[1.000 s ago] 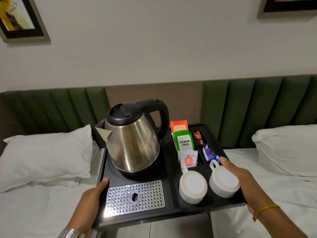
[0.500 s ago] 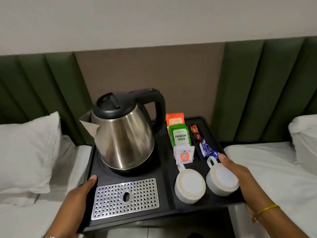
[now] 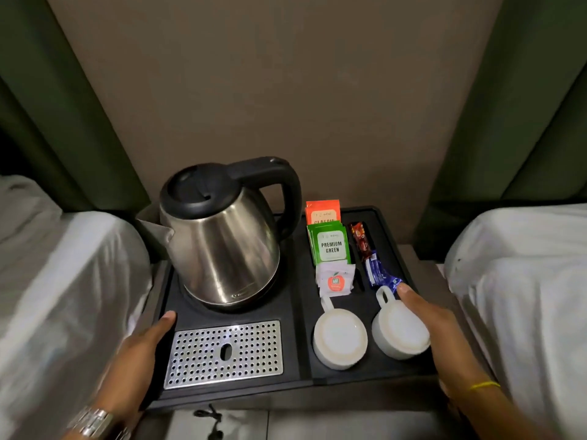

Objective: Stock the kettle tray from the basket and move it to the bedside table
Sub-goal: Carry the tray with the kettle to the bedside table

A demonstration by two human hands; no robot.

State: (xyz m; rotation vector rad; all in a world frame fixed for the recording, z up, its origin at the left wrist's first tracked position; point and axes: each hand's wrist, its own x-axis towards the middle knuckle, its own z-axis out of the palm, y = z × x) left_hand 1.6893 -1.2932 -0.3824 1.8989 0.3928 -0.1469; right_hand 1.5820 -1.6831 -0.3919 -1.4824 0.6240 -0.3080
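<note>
Gripping the black plastic kettle tray [image 3: 301, 381] by its two side edges, the left hand [image 3: 139, 354] had its thumb curled over the left rim, while the right hand [image 3: 435, 325] clasped the right rim with its thumb beside an upturned white cup [image 3: 398, 331]. It sat low between two white beds, over the grey bedside table [image 3: 422, 258], though contact was unclear. Lowering it level and slowly would likely keep the steel kettle [image 3: 222, 242], second cup [image 3: 340, 339] and sachets [image 3: 330, 246] from sliding.
</note>
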